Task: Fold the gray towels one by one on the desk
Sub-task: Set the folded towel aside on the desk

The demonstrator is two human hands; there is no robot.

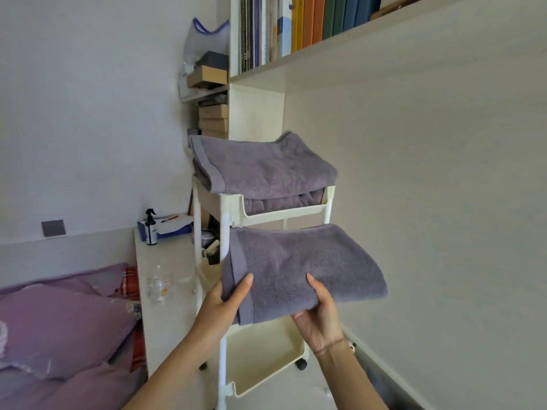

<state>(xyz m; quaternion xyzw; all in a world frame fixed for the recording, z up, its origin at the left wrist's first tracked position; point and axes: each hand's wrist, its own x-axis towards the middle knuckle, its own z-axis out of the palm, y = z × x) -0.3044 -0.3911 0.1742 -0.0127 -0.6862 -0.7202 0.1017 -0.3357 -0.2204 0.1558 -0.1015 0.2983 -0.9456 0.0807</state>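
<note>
Pale walls surround a cream rolling cart (268, 361) at centre frame, with a shelf of books (310, 22) across the top right and purple bedding (59, 327) at lower left. Both hands hold 1 folded gray towel (305, 261) in front of the cart's middle tier, clear of any surface. At its hemmed left edge the left hand (223, 306) pinches it, thumb flat on top. At the near edge the right hand (319, 319) grips it, thumb on top and fingers curled beneath. Most fingers are hidden under the cloth. Just above, a stack of gray towels (260, 167) lies on the cart's top tier. The held towel covers the middle tier, and the cart's foot is cut off at the bottom edge. Left of the cart, a clear object (158, 287) on the pale counter (165, 329) is too faint to identify. A dark spray bottle (151, 227) stands farther back.
</note>
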